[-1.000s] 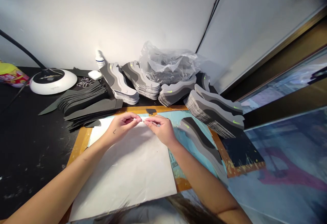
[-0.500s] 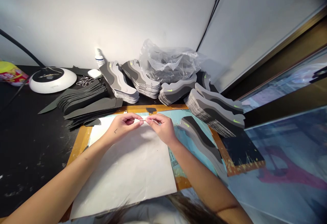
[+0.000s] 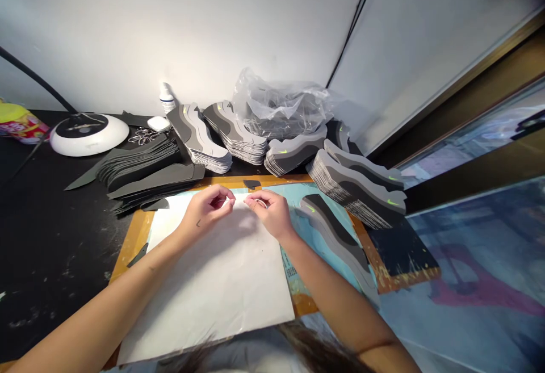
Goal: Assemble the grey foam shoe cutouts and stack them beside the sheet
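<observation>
Both hands are raised over the white sheet (image 3: 225, 282), fingertips facing each other with a small gap between them. My left hand (image 3: 208, 211) is closed in a pinch, and a thin white strip (image 3: 223, 200) shows faintly at its fingers. Thumb and forefinger of my right hand (image 3: 270, 211) are also pinched, with a thin pale strip (image 3: 259, 201) curving at them. Whether these are two ends of one piece I cannot tell. Beside my right forearm lies a single grey shoe-upper piece (image 3: 332, 237) with a yellow-green swoosh.
Stacks of grey shoe pieces (image 3: 208, 140) line the back, with another stack (image 3: 357, 185) at the right. Dark cut pieces (image 3: 157, 177) are piled at the left, near a white lamp base (image 3: 89, 143). A clear plastic bag (image 3: 285, 106) and a small white bottle (image 3: 166, 97) stand by the wall.
My fingertips, which met in the middle, have drawn apart. The left hand has shifted slightly to the left; the right has barely moved.
</observation>
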`<act>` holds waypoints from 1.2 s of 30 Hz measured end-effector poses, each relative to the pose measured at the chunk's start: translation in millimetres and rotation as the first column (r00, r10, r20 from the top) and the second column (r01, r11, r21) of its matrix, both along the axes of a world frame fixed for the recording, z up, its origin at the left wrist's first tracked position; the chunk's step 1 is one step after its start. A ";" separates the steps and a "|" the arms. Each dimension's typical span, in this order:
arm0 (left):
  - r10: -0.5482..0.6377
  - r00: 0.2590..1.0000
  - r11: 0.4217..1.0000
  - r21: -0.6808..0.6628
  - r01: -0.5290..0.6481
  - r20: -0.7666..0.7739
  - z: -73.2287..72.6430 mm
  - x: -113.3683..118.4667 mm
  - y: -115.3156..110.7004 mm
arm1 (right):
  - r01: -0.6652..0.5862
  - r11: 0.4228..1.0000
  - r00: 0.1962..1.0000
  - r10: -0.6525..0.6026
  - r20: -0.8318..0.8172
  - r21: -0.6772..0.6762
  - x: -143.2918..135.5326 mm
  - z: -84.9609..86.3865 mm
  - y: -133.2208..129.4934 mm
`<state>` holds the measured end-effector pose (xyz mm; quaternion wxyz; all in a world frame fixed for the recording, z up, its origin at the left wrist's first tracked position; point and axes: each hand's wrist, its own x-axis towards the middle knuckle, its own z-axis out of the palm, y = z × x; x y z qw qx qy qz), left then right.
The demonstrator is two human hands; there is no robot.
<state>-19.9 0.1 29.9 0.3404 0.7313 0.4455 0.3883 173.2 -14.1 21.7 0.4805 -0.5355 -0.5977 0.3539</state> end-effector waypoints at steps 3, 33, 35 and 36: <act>0.019 0.998 0.996 -0.088 -0.014 0.056 -2.2 0.0 1.7 | 0.032 0.999 0.999 -0.032 -0.024 -0.009 3.5 1.4 1.8; 0.023 0.993 0.988 0.155 -0.005 -0.119 0.1 -1.2 -0.8 | 0.056 0.998 0.998 -0.056 -0.001 -0.014 2.9 1.4 2.9; 0.047 0.992 0.983 0.184 -0.024 -0.120 2.3 -0.9 -1.2 | 0.079 0.997 0.997 -0.079 -0.009 -0.027 6.6 2.4 5.5; 0.058 0.991 0.982 0.188 -0.035 -0.117 3.6 -0.4 -1.6 | 0.087 0.996 0.996 -0.087 -0.014 -0.030 8.5 2.8 6.8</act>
